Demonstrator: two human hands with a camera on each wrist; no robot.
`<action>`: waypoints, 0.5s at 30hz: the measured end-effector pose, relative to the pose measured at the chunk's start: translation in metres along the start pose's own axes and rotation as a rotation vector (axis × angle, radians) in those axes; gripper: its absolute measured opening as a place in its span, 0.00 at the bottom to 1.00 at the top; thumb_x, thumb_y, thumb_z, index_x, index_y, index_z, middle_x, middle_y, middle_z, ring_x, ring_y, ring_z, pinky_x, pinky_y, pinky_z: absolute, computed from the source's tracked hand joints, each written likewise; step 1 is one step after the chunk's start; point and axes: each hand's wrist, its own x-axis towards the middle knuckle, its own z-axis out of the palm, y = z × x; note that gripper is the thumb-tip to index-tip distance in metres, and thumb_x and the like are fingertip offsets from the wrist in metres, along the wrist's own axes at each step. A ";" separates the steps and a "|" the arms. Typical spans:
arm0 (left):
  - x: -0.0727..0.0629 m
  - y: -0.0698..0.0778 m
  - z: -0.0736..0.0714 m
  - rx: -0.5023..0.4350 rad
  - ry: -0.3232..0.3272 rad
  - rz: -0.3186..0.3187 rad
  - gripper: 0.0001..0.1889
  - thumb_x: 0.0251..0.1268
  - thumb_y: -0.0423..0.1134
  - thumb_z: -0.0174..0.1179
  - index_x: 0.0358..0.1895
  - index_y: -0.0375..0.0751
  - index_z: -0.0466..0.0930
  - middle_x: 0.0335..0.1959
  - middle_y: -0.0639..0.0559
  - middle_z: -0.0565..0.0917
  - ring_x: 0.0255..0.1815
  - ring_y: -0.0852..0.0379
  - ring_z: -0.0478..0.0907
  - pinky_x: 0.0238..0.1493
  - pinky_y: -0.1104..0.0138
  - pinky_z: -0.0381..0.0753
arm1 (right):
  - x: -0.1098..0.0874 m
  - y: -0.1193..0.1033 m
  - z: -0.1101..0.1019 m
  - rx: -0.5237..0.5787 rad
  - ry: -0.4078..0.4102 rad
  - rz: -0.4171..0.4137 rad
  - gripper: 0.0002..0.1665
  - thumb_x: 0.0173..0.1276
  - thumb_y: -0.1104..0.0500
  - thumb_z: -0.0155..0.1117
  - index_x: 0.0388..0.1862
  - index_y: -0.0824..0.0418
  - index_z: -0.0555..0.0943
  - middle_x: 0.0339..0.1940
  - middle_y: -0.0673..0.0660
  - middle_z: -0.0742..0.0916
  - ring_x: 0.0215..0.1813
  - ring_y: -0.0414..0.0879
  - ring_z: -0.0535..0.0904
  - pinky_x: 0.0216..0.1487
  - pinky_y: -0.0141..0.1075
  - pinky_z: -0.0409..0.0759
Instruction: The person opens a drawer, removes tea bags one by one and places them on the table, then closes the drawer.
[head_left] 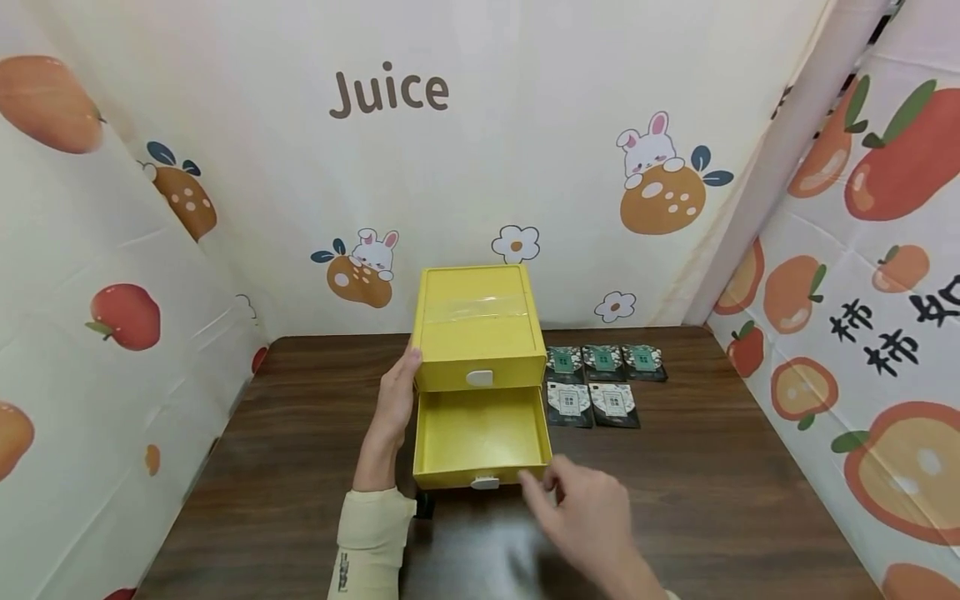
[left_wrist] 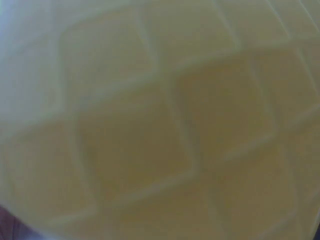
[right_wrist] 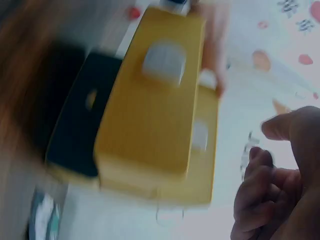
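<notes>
A yellow two-drawer box [head_left: 480, 321] stands near the back of the table, clear tape across its top. Its lower drawer [head_left: 483, 429] is pulled out and bare inside, while the upper drawer is closed. Each drawer front carries a white tab, such as the upper tab [head_left: 479, 378]. My left hand [head_left: 395, 400] rests along the left side of the box. Just off the front right corner of the lower drawer is my right hand [head_left: 588, 512], fingers loosely bent and holding nothing. The right wrist view shows the drawer front [right_wrist: 150, 105] apart from that hand.
Right of the box lie several small flat packets in two rows, green-labelled packets [head_left: 603, 362] behind and white-labelled packets [head_left: 570, 404] in front. Printed curtains [head_left: 480, 167] enclose the dark wooden table [head_left: 712, 492] at the back and sides. Yellowish sleeve fabric fills the left wrist view.
</notes>
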 end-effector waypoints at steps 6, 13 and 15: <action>0.000 0.003 -0.002 -0.017 -0.007 -0.015 0.27 0.78 0.58 0.39 0.75 0.58 0.57 0.74 0.58 0.58 0.72 0.56 0.55 0.69 0.49 0.53 | -0.014 -0.031 0.029 -0.054 -0.194 0.045 0.30 0.62 0.39 0.67 0.11 0.43 0.61 0.09 0.35 0.58 0.12 0.30 0.52 0.13 0.28 0.53; -0.011 0.029 -0.001 -0.003 -0.028 -0.026 0.27 0.80 0.52 0.39 0.76 0.51 0.55 0.74 0.50 0.59 0.70 0.51 0.58 0.67 0.46 0.56 | -0.019 -0.040 0.052 -0.249 -0.393 0.165 0.35 0.66 0.30 0.55 0.09 0.49 0.63 0.06 0.46 0.63 0.10 0.42 0.61 0.11 0.37 0.57; -0.013 0.033 0.000 -0.001 -0.033 -0.015 0.27 0.80 0.51 0.38 0.77 0.51 0.54 0.75 0.50 0.58 0.71 0.51 0.57 0.67 0.45 0.55 | -0.020 -0.041 0.058 -0.288 -0.421 0.197 0.36 0.67 0.30 0.54 0.09 0.51 0.64 0.07 0.48 0.64 0.10 0.45 0.62 0.11 0.39 0.58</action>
